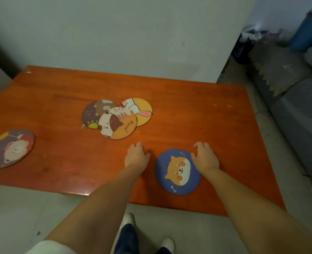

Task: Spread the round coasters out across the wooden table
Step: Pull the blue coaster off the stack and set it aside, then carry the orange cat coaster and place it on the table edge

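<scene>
A blue round coaster [177, 172] with an orange dog face lies flat near the front edge of the wooden table [197, 110]. My right hand [205, 157] rests at its upper right rim, fingers curled and apart, thumb touching the rim. My left hand [137, 154] hovers over bare wood just left of that coaster, holding nothing. A cluster of overlapping coasters sits mid-table: an orange "Meow" cat coaster [118, 126] on top, a purple bear coaster [94, 112] and a yellow rabbit coaster [140, 111] beneath. A purple coaster [10, 148] lies alone at the far left.
A white wall [133, 33] runs along the table's far side. A grey sofa [298, 110] stands right of the table, with a blue bucket [307, 32] beyond it. My feet [167, 244] stand on the pale floor below the table's front edge.
</scene>
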Motion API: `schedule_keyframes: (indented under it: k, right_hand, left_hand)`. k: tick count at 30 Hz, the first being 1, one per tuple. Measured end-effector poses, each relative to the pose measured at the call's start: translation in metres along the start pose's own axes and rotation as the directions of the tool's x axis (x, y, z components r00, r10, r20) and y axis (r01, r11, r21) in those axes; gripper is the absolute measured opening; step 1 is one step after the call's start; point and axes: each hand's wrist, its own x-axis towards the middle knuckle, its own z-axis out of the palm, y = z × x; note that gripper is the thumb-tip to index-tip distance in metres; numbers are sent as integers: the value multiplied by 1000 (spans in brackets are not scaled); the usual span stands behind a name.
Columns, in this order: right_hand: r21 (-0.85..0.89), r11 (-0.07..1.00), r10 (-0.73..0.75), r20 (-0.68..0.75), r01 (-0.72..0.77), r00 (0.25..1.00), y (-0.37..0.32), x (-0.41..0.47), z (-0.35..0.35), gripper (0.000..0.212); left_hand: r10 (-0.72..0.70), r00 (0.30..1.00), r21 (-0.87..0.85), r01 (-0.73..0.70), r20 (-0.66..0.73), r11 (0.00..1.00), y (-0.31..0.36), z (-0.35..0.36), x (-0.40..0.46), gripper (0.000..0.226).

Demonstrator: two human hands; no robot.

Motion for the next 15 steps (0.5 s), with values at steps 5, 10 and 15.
schedule_keyframes:
  k: [5,10,15]
  right_hand:
    - [75,995,-70,-19,71,997,-69,29,-2,30]
    - [127,987,-104,8,102,995,-146,55,16,29]
    - [161,986,-48,69,36,996,-202,81,40,31]
  left_hand:
    - [-61,997,-59,59,-46,997,-24,-52,39,31]
    - [-85,994,-51,81,-72,995,-54,-99,83,33]
    - [-119,992,-16,119,-35,993,-81,-130,126,33]
